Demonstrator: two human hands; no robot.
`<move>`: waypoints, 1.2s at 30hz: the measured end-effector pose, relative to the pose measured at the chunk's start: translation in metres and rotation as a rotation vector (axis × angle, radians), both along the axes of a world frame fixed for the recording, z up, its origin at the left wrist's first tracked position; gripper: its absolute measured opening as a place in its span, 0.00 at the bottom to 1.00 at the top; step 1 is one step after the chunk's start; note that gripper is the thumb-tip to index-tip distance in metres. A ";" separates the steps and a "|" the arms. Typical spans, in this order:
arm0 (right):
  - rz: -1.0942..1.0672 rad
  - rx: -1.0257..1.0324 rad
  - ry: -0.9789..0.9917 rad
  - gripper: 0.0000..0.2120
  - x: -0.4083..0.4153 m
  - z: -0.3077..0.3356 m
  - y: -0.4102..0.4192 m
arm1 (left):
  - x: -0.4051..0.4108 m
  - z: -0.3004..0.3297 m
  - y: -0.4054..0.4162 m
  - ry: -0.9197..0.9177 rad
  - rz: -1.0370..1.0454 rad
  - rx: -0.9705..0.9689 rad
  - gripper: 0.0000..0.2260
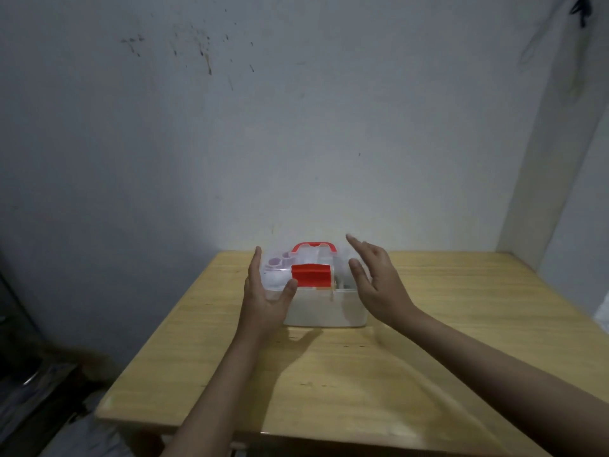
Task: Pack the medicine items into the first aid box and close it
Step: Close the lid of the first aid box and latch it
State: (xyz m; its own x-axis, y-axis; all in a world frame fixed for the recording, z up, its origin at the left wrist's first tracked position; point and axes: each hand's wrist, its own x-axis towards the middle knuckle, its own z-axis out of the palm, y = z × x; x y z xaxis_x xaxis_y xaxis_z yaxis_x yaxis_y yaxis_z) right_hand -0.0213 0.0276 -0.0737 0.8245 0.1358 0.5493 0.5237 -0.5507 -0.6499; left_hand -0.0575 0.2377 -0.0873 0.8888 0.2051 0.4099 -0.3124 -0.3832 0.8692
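On the tabletop point(445, 311), the first aid box point(324, 310), light rigid plastic; left hand point(267, 293) and right hand point(375, 278) flank it, fingers straight, holding nothing; best gripped by its side walls.

The first aid box point(324, 301) stands mid-counter point(461, 324), flanked closely by both hands point(263, 291). Counter surface lies bare left, right and in front. The wall point(296, 159) blocks passage just behind the red handle point(314, 248).

A light wooden table point(461, 324) carries the white first aid box point(324, 311).
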 end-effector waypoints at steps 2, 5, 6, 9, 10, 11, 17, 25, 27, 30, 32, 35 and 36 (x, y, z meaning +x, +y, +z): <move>0.002 -0.036 0.010 0.20 -0.003 -0.002 -0.003 | 0.002 -0.002 0.001 -0.013 0.020 0.002 0.29; -0.008 -0.057 0.041 0.18 -0.006 -0.004 -0.003 | 0.005 -0.006 0.005 0.002 0.044 -0.055 0.17; -0.019 -0.054 0.054 0.18 -0.007 -0.003 -0.002 | 0.006 -0.007 0.006 0.009 0.049 -0.066 0.15; -0.069 -0.087 0.058 0.17 -0.006 0.004 0.006 | 0.006 -0.007 0.008 0.011 0.047 -0.080 0.14; -0.070 -0.107 0.045 0.17 -0.006 0.009 0.010 | 0.006 -0.007 0.009 0.008 0.044 -0.087 0.14; -0.067 -0.117 0.033 0.18 -0.005 0.013 0.015 | 0.005 -0.007 0.009 0.002 0.043 -0.089 0.14; -0.155 0.023 0.116 0.17 0.001 0.029 0.036 | 0.007 -0.008 0.009 -0.020 0.033 -0.096 0.12; 0.065 -0.081 0.108 0.23 -0.008 0.024 0.015 | 0.015 -0.017 0.012 -0.050 0.046 -0.104 0.17; 0.070 -0.160 0.049 0.28 -0.008 0.019 0.013 | 0.015 -0.018 0.012 -0.048 0.041 -0.108 0.16; 0.040 -0.222 -0.031 0.32 -0.007 0.012 0.014 | 0.015 -0.017 0.011 -0.042 0.038 -0.097 0.14; 0.025 -0.246 -0.066 0.31 -0.006 0.009 0.015 | 0.016 -0.018 0.011 -0.037 0.034 -0.098 0.13; 0.000 -0.267 -0.118 0.29 -0.003 0.003 0.015 | 0.015 -0.017 0.011 -0.033 0.039 -0.103 0.13; -0.009 -0.273 -0.137 0.29 -0.002 0.001 0.015 | 0.015 -0.017 0.011 -0.033 0.041 -0.104 0.13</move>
